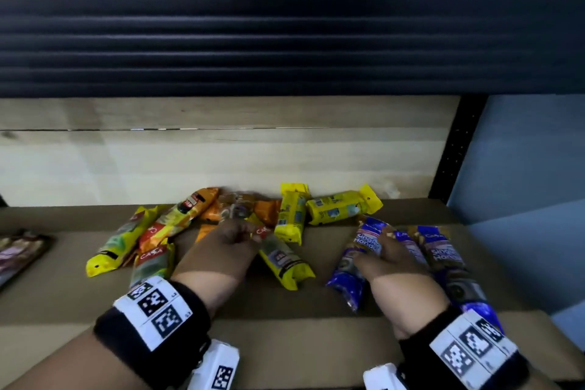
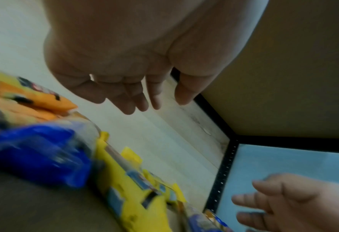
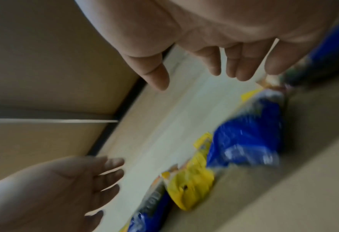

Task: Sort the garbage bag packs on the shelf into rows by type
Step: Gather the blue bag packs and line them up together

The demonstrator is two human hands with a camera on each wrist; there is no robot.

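On the brown shelf board (image 1: 285,336) lie garbage bag packs. A mixed heap of yellow packs (image 1: 291,218) and orange packs (image 1: 196,203) sits left of centre. Blue packs (image 1: 348,282) lie side by side on the right. My left hand (image 1: 243,233) hovers over the heap. In the left wrist view the left hand (image 2: 144,100) has relaxed fingers and holds nothing, above a blurred blue pack (image 2: 35,153) and a yellow pack (image 2: 135,188). My right hand (image 1: 376,247) is over the blue packs. In the right wrist view the right hand (image 3: 204,70) is spread and empty above a blue pack (image 3: 248,141).
A pale wooden back panel (image 1: 221,161) closes the shelf behind. The black beam of the upper shelf (image 1: 285,44) overhangs. A black upright post (image 1: 456,149) and a blue wall (image 1: 522,168) bound the right side. Dark packets (image 1: 19,250) lie at the far left.
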